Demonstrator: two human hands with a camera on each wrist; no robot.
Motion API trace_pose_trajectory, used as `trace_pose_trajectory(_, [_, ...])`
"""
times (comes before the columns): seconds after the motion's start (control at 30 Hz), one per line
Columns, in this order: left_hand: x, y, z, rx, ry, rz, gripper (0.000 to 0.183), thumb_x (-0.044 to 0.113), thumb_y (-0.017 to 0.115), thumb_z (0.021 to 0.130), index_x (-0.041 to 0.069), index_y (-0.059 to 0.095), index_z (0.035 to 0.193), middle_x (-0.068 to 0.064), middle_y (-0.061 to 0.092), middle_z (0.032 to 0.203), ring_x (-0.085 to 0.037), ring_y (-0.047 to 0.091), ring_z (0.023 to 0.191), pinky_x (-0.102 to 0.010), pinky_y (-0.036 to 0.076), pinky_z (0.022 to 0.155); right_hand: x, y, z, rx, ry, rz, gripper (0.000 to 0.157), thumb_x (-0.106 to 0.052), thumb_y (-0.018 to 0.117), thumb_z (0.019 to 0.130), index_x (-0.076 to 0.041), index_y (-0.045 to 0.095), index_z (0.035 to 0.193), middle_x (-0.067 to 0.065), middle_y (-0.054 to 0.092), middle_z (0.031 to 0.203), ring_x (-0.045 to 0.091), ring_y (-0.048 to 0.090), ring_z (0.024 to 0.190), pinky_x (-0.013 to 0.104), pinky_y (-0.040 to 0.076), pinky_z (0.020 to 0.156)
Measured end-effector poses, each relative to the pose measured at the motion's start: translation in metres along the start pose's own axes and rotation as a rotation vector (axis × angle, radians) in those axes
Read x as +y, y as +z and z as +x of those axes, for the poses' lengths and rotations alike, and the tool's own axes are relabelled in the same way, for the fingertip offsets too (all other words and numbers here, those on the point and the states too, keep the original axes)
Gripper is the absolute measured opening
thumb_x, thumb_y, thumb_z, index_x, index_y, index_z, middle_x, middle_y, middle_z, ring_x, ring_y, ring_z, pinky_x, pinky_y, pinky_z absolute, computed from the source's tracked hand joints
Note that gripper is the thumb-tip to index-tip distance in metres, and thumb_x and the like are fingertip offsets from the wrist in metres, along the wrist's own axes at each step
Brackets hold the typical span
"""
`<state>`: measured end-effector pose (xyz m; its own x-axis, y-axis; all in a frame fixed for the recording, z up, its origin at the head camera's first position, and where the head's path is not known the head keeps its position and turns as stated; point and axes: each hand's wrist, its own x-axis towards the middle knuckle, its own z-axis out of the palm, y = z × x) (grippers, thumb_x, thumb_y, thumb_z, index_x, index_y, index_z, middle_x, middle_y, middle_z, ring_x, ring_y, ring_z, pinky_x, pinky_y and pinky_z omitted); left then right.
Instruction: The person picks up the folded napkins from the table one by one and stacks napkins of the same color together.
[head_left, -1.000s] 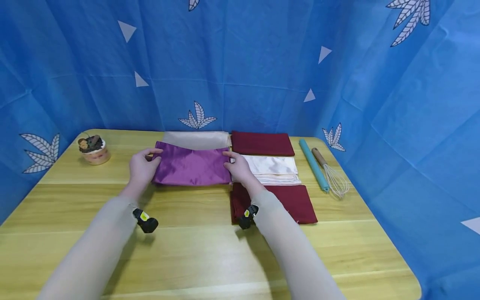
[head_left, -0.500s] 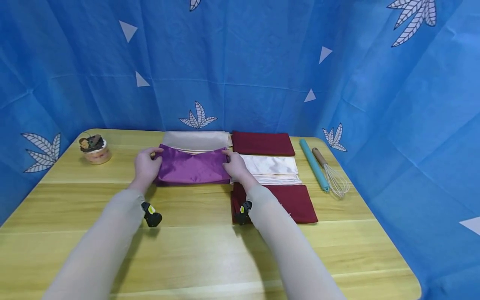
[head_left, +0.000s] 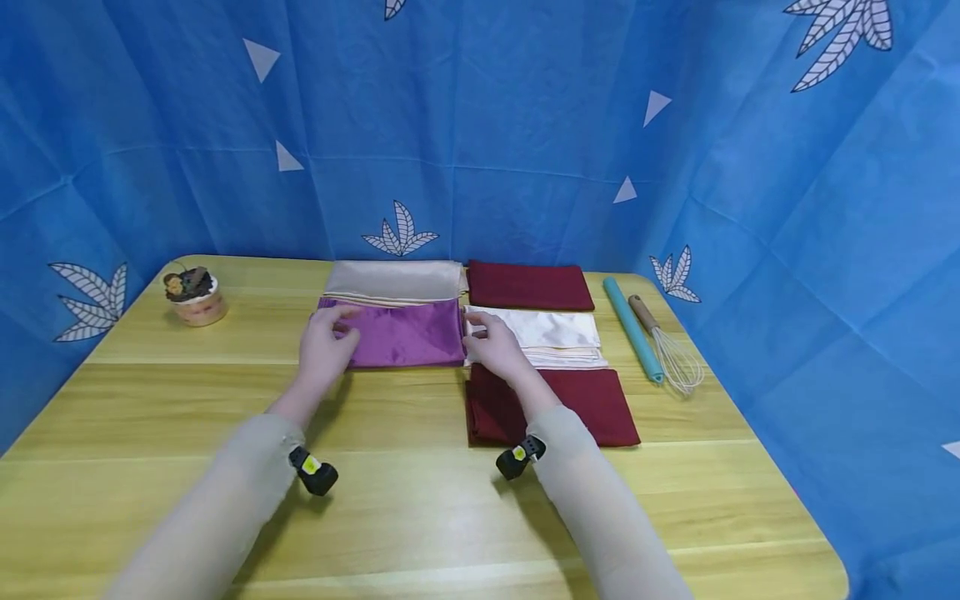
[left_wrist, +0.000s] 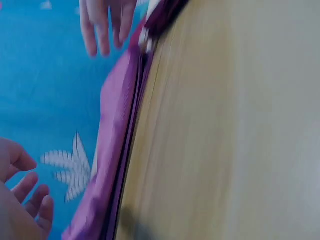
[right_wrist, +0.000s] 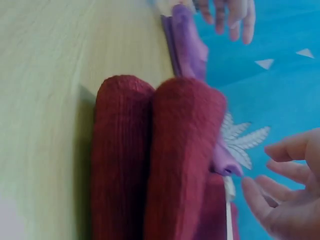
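We are wearing long sleeves (head_left: 213,500) of pale grey and two small black wrist cameras (head_left: 322,480); each one is bearing a yellow mark (head_left: 310,464).

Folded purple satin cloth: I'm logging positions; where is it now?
In the head view, the purple cloth lies left of centre on the wooden table, in front of the folded grey cloth and left of the folded white satin cloth.

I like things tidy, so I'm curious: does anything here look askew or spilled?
Only slightly: the right-hand white cloth looks uneven, its lower layers sticking out past the top fold at the near edge. I see no spill.
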<state>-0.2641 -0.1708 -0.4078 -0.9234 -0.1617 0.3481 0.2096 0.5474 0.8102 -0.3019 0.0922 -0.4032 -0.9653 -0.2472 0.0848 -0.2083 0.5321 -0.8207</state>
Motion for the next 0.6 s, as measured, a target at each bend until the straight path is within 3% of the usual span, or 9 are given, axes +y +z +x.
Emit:
trace_pose_trajectory(0.13, [0.016, 0.017, -0.015, -0.13, -0.027, -0.098, 0.039, -0.005, 0.057, 0.085, -0.002, 0.058, 0.123, -0.021, 0.057, 0.115, -0.032, 0.055, 0.099, -0.041, 0.047, 0.087, 0.002, -0.013, -0.013, -0.053, -0.039, -0.046, 0.04, -0.009, 0.058, 0.091, 0.001, 0.054, 0.13, 0.016, 0.054, 0.129, 0.031, 0.058, 0.109, 0.04, 0.049, 0.088])
trace_pose_trajectory(0.3, [0.034, 0.04, -0.025, -0.234, -0.042, -0.2, 0.041, -0.005, 0.057, 0.085, -0.002, 0.055, 0.125, -0.022, 0.059, 0.114, -0.032, 0.056, 0.099, -0.042, 0.046, 0.089, 0.011, -0.029, -0.022, -0.159, -0.088, -0.125, 0.039, -0.013, 0.057, 0.092, 0.001, 0.056, 0.128, 0.013, 0.056, 0.129, 0.029, 0.058, 0.107, 0.039, 0.047, 0.09])
trace_pose_trajectory(0.47, [0.046, 0.071, -0.035, -0.286, -0.045, -0.307, 0.036, -0.004, 0.06, 0.085, -0.001, 0.058, 0.12, -0.02, 0.062, 0.109, -0.029, 0.057, 0.095, -0.039, 0.047, 0.087, 0.021, -0.047, -0.027, -0.199, -0.089, -0.132, 0.039, -0.015, 0.059, 0.093, 0.0, 0.056, 0.129, 0.012, 0.055, 0.131, 0.03, 0.058, 0.107, 0.042, 0.047, 0.09])
trace_pose_trajectory(0.6, [0.044, 0.094, -0.047, -0.292, -0.06, -0.357, 0.034, -0.005, 0.06, 0.083, -0.002, 0.061, 0.116, -0.019, 0.063, 0.105, -0.026, 0.059, 0.088, -0.031, 0.05, 0.075, 0.029, -0.059, -0.03, -0.214, -0.1, -0.106, 0.04, -0.016, 0.059, 0.094, 0.001, 0.054, 0.13, 0.014, 0.054, 0.132, 0.031, 0.058, 0.108, 0.042, 0.047, 0.09])
